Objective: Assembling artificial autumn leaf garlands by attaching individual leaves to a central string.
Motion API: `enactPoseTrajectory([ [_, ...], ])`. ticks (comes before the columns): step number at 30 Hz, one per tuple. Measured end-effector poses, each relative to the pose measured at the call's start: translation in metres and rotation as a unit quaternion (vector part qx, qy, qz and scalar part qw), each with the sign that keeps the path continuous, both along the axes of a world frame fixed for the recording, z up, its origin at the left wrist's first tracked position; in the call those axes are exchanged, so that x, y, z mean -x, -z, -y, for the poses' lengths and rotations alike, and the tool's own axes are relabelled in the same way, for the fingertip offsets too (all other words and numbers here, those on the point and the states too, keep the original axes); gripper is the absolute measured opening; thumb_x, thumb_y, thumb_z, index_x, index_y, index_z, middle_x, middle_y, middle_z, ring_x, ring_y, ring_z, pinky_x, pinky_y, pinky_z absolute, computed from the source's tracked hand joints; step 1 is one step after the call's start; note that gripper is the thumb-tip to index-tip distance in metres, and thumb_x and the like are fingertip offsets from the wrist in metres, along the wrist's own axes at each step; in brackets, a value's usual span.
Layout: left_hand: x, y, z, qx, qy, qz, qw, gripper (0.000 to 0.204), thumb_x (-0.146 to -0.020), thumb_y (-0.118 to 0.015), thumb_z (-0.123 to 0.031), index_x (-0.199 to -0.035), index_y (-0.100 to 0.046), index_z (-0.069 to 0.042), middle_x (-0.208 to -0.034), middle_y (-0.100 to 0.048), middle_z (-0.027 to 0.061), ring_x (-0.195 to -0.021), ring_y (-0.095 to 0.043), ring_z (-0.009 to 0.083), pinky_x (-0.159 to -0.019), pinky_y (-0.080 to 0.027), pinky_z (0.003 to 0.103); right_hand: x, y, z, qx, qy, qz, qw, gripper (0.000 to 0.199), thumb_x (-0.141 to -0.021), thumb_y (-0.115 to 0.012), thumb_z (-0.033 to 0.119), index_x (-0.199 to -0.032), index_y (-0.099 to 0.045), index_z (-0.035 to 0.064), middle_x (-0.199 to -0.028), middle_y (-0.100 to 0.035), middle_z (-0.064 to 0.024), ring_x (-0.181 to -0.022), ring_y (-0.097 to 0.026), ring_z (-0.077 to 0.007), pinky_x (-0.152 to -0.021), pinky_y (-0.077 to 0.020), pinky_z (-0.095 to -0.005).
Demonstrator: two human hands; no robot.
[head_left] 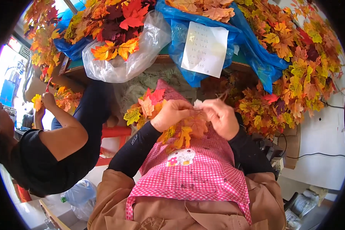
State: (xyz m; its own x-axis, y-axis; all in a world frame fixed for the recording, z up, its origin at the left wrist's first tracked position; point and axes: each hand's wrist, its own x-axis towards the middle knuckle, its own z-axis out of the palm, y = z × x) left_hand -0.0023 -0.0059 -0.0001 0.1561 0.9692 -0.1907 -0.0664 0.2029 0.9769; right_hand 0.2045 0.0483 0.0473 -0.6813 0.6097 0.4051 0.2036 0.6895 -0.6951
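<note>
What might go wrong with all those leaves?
The colourful leaves beneath the left hand and right hand are over the checked apron, so some might slip to the floor.

The clear plastic bag hangs over the table edge, so the orange leaves on it might spill.

The white paper leans on the blue bag; a bump might knock it down.

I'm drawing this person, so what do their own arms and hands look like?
The left hand and right hand are bare, with no gloves. Snug black sleeves cover the forearms: the left sleeve has a small pale marking on it, and I see none on the right sleeve. Brown cloth shows near the elbows.
</note>
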Motion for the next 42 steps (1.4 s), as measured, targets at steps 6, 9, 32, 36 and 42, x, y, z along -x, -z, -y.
enactPoseTrajectory([
  [6,-0.002,-0.023,0.003,-0.111,-0.082,-0.123,0.983,0.015,-0.087,-0.063,-0.004,-0.101,-0.061,0.002,-0.084,-0.065,0.0022,-0.076,-0.060,0.0072,-0.068,-0.049,0.022,-0.007,0.010,-0.039,0.209,-0.015,0.078,0.975,0.020,-0.097,-0.053,0.017,-0.098,-0.063,-0.0009,-0.075,-0.062,-0.0041,-0.070,-0.056,-0.0095,-0.066,-0.0473,-0.0269],
  [9,-0.002,-0.023,0.004,-0.159,-0.134,-0.142,0.968,0.012,-0.087,-0.062,-0.003,-0.098,-0.061,0.001,-0.080,-0.063,0.0011,-0.071,-0.058,0.0061,-0.064,-0.047,0.022,-0.013,0.005,-0.052,0.401,-0.116,0.043,0.908,0.021,-0.096,-0.056,0.018,-0.105,-0.062,0.0005,-0.084,-0.061,0.0022,-0.079,-0.054,-0.0066,-0.073,-0.0465,-0.0248],
  [32,-0.028,-0.033,-0.021,-0.231,-0.125,-0.326,0.908,0.018,-0.085,-0.062,-0.009,-0.099,-0.066,0.002,-0.090,-0.067,0.0153,-0.083,-0.066,0.0270,-0.072,-0.051,0.034,-0.006,0.021,-0.052,0.235,-0.007,-0.035,0.971,0.008,-0.089,-0.057,0.004,-0.093,-0.062,-0.0001,-0.076,-0.059,0.0014,-0.074,-0.053,-0.0046,-0.068,-0.0471,-0.0242],
  [36,-0.032,-0.020,-0.015,-0.145,-0.185,-0.216,0.948,0.014,-0.084,-0.065,-0.006,-0.096,-0.068,0.002,-0.085,-0.066,0.0114,-0.075,-0.064,0.0170,-0.067,-0.050,0.028,-0.003,0.027,-0.052,0.188,-0.045,-0.019,0.981,0.013,-0.088,-0.058,0.003,-0.099,-0.063,-0.0002,-0.086,-0.066,-0.0059,-0.081,-0.062,-0.0126,-0.073,-0.0500,-0.0276],
  [42,-0.035,0.006,-0.016,-0.200,-0.140,-0.228,0.943,0.015,-0.081,-0.067,-0.012,-0.092,-0.068,-0.003,-0.082,-0.068,0.0139,-0.076,-0.067,0.0265,-0.069,-0.053,0.034,0.012,-0.018,-0.084,0.152,0.061,0.024,0.986,0.007,-0.084,-0.064,0.005,-0.089,-0.060,0.0024,-0.076,-0.060,-0.0005,-0.069,-0.055,-0.0074,-0.064,-0.0461,-0.0237],
])
